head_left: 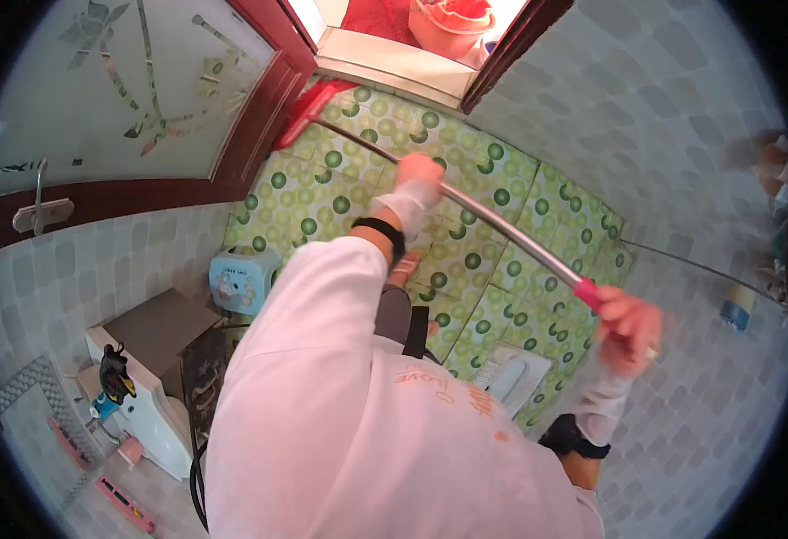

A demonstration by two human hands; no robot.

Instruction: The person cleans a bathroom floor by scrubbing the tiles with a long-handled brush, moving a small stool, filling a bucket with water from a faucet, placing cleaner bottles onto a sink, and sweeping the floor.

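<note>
Both my hands are on a long metal pole [515, 235] with a wide red head, which looks like a floor squeegee; its lower edge is not clear. The red head [308, 112] rests on the green circle-patterned floor by the door frame, at the upper left. My left hand [419, 169] is closed round the pole's middle. Farther back on the right, my right hand [629, 328], slightly blurred, is wrapped round the pink end grip [587, 293]. The pole slants from the upper left to the lower right.
A frosted-glass door [133, 90] stands at the left. Beyond the raised threshold [394, 65] sits a pink basin [448, 31]. A blue stool [244, 280] and a washbasin [156, 422] are on the left. A squat toilet [510, 373] lies near my right arm, beside the tiled wall [591, 117].
</note>
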